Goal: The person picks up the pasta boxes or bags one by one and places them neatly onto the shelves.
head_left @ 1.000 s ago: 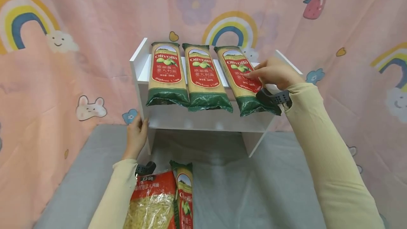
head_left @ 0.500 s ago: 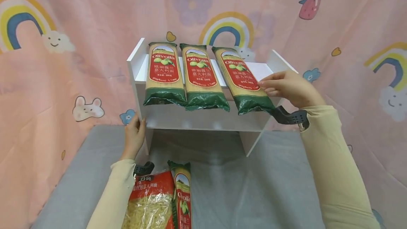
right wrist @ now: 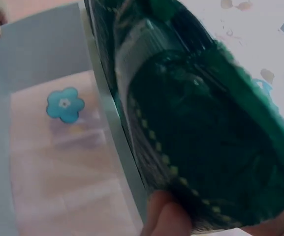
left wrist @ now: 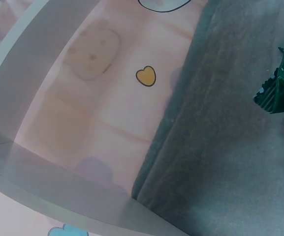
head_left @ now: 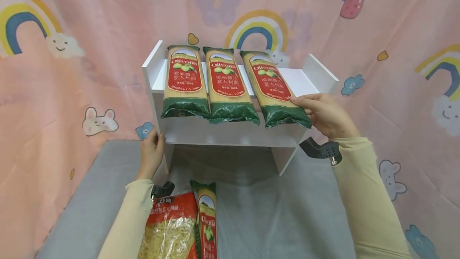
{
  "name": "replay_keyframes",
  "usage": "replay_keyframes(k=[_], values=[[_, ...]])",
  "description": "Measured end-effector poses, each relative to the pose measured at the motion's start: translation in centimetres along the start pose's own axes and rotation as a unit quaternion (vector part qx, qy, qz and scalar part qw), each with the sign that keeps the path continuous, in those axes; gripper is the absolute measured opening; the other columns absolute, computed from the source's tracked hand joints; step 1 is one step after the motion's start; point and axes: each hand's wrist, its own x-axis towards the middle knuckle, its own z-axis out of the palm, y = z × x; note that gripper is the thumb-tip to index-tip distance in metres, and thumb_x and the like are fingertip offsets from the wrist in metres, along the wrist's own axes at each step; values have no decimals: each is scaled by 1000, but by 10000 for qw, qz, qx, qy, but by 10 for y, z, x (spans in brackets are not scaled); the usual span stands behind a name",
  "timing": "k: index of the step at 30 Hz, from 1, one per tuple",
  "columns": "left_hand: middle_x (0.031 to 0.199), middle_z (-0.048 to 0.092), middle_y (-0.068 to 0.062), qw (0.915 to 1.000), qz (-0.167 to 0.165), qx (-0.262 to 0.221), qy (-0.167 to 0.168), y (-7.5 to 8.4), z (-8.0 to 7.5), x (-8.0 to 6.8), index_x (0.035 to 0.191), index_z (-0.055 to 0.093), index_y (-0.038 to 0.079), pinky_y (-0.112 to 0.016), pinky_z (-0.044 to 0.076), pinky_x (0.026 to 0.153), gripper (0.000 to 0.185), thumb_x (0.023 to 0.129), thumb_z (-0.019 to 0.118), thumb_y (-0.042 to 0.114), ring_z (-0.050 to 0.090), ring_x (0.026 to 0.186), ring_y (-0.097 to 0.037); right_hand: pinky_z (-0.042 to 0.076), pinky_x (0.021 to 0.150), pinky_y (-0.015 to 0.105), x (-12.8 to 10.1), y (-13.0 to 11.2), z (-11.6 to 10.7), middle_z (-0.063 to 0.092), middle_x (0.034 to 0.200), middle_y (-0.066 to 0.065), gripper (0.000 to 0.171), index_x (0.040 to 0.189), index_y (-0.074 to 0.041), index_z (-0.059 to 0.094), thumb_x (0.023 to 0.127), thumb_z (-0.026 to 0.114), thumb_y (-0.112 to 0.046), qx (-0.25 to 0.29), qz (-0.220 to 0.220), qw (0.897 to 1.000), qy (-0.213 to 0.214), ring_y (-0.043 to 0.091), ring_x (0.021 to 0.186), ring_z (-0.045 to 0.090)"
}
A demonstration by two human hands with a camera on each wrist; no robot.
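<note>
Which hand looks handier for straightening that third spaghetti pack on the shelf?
The right hand, probably. It already holds the near end of the rightmost spaghetti pack, which lies askew beside the other two. The left hand is on the far side, gripping the white shelf at its left panel.

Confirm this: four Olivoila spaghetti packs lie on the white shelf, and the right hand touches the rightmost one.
Not four: the head view shows three packs on the white shelf. The right hand does touch the rightmost pack.
</note>
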Motion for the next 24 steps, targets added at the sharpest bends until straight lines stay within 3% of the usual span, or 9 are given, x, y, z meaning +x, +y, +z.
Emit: replay_keyframes(k=[8, 15, 18, 24], values=[[108, 62, -30, 9998, -180, -67, -110, -1, -1, -1, 114, 56, -10, -52, 51, 72, 21, 95, 50, -2, 61, 88, -35, 52, 66, 19, 2, 5, 12, 58, 98, 6, 17, 84, -8, 73, 85, 72, -25, 329, -76, 9990, 308, 12, 74, 63], [111, 61, -30, 9994, -219, -182, -171, -3, -1, -3, 118, 55, -8, -53, 50, 76, 24, 95, 50, -2, 61, 94, -37, 51, 65, 19, -1, 18, 14, 69, 84, 4, 14, 85, -7, 75, 88, 69, -20, 1307, -295, 9910, 75, 10, 70, 65], [113, 60, -30, 9993, -214, -231, -220, -3, -1, -2, 121, 54, -7, -53, 50, 77, 26, 96, 49, -1, 61, 97, -38, 51, 69, 21, -6, 29, 17, 69, 88, 3, 16, 90, -6, 74, 90, 65, -20, 1820, -575, 9816, 69, 9, 74, 63], [114, 59, -30, 9992, -113, -323, -215, -2, -1, 1, 121, 54, -7, -53, 49, 78, 26, 95, 49, -3, 59, 101, -40, 52, 75, 25, -22, 64, 23, 61, 96, 8, 20, 105, -3, 61, 97, 54, -19, 2980, -1095, 9481, -161, 16, 83, 61]])
